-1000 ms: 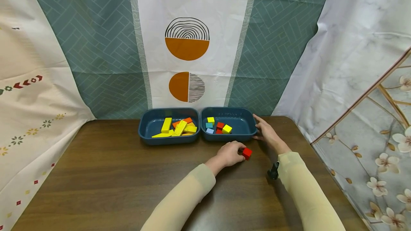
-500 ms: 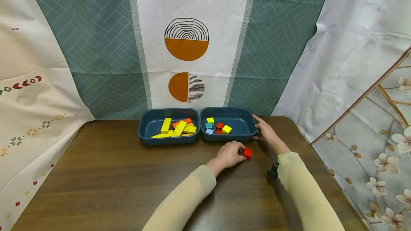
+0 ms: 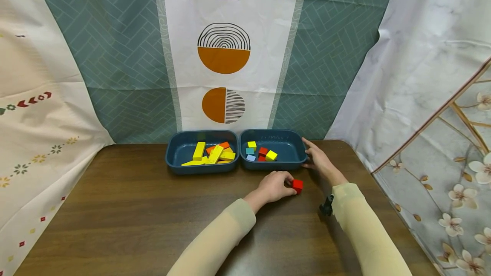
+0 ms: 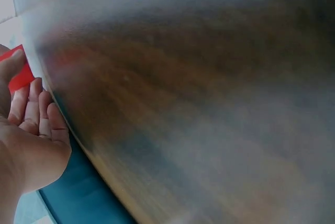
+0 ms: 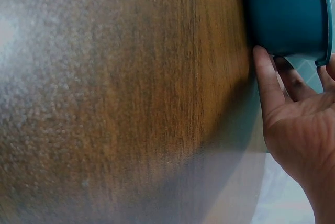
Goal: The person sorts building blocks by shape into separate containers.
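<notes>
In the head view my left hand [image 3: 274, 187] is over the table in front of the right bin, pinching a red cube [image 3: 297, 186] between thumb and fingertips. The left wrist view shows the thumb against the red cube [image 4: 21, 72], with the other fingers bent below it. At the outer right end of the dark blue bin [image 3: 293, 167] is my right hand [image 3: 319, 160]. Its fairly straight fingers touch the bin's end wall, as the right wrist view also shows with the hand [image 5: 298, 116] against the bin [image 5: 288, 14]. Several yellow, red and blue cubes lie inside, including a yellow cube [image 3: 271, 156].
A second dark blue bin [image 3: 174, 167] stands against the first on its left, with yellow blocks [image 3: 199, 151] and orange pieces in it. Both stand at the back of the brown wooden table [image 3: 134, 208], before a hanging cloth [image 3: 126, 110]. A small black device [image 3: 326, 206] sits by the right wrist.
The left hand and the red cube have shifted very slightly right and toward the person, and the cube has turned a little. The right hand stays at the bin's end.
</notes>
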The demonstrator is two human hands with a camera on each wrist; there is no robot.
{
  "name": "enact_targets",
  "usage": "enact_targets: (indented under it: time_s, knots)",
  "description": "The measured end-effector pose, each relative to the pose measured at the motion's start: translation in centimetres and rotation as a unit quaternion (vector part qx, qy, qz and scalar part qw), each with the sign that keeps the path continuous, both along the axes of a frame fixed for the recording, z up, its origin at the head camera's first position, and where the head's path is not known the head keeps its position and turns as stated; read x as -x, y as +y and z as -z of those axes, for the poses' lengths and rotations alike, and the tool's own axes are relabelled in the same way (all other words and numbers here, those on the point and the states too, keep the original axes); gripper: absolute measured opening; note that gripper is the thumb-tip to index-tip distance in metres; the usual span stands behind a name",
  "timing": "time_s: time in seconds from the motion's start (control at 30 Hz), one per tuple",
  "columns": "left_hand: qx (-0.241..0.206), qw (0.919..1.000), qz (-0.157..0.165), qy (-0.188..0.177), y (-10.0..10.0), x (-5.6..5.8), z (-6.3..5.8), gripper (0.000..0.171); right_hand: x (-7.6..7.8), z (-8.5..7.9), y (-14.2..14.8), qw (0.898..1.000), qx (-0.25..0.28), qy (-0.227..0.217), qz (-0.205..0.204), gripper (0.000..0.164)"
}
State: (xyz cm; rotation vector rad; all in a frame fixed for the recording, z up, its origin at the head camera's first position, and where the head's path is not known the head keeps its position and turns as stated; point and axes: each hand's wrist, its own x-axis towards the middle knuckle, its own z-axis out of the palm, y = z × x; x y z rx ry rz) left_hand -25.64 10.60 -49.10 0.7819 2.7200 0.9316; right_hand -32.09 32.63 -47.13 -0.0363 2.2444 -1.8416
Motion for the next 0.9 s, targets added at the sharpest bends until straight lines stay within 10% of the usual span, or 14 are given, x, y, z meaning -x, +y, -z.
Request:
enact_targets:
  time_s: [0.5,0.9]
  knots:
    - [-0.047,0.9986,0.014,-0.018,-1.1,-0.2,-1.0,0.038,-1.4,-2.1,-0.7,1.0,0.007,-0.002,-0.01,0.066]
    - [-0.072,0.9969,0.031,-0.01,-1.8,-0.4,-2.3,0.035,0.2,0.8,0.1,1.0,-0.012,0.018,0.001,0.063]
